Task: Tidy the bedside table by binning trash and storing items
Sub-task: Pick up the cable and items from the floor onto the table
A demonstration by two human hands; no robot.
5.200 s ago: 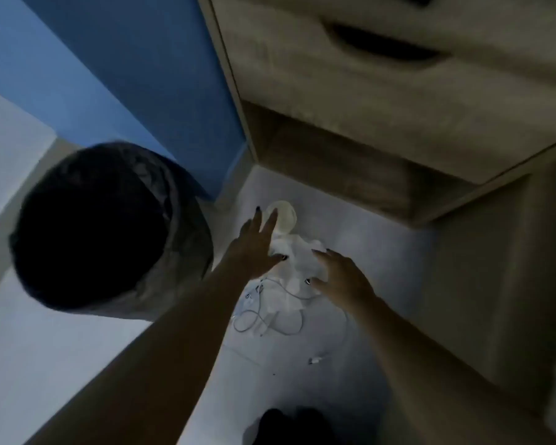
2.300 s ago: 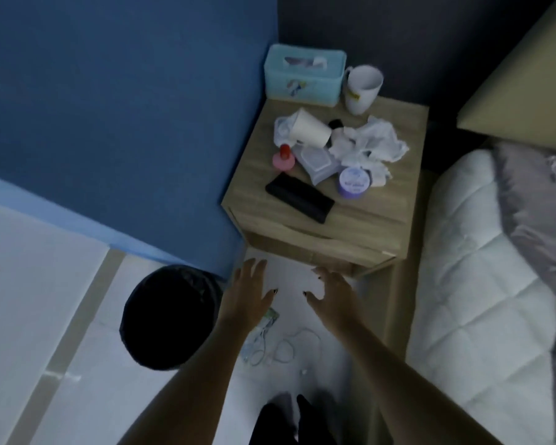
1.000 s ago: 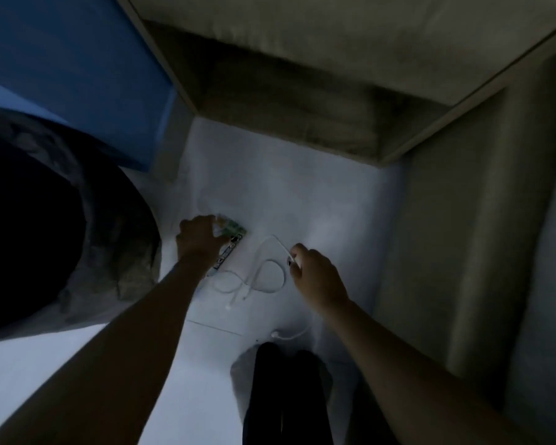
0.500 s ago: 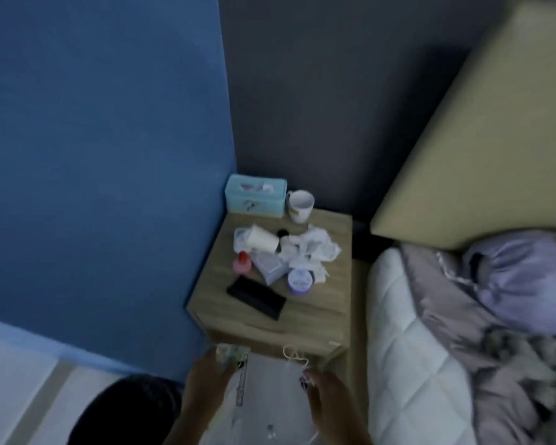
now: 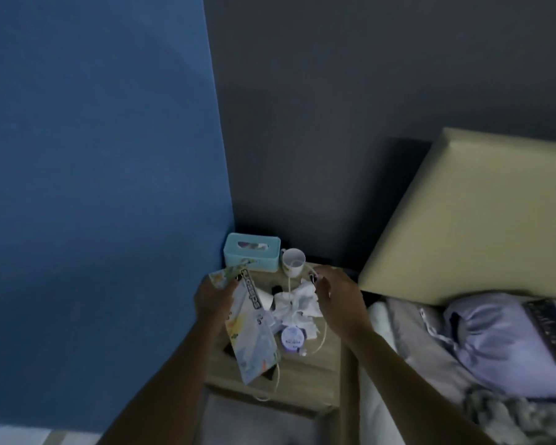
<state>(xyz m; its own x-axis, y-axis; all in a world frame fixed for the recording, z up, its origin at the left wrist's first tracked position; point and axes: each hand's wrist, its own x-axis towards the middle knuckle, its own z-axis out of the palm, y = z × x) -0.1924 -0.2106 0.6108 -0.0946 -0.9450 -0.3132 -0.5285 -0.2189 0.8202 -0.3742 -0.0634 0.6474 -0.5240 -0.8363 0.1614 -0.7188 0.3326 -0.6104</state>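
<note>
Gripping snack packet (image 5: 252,332) tight in left hand (image 5: 214,295); pinching white cable (image 5: 324,334) in right hand (image 5: 337,298). Held over bedside table (image 5: 318,377), packet at 9 o'clock of tissue heap (image 5: 297,305), cable at 3. Sorting step, probably. Next: bin packet, tuck cable away gently.

My desk (image 5: 321,374) is matt grained wood; the packet (image 5: 251,335) looks glossy plastic, the tissues (image 5: 297,303) crumpled paper, the cable (image 5: 324,332) smooth.
</note>
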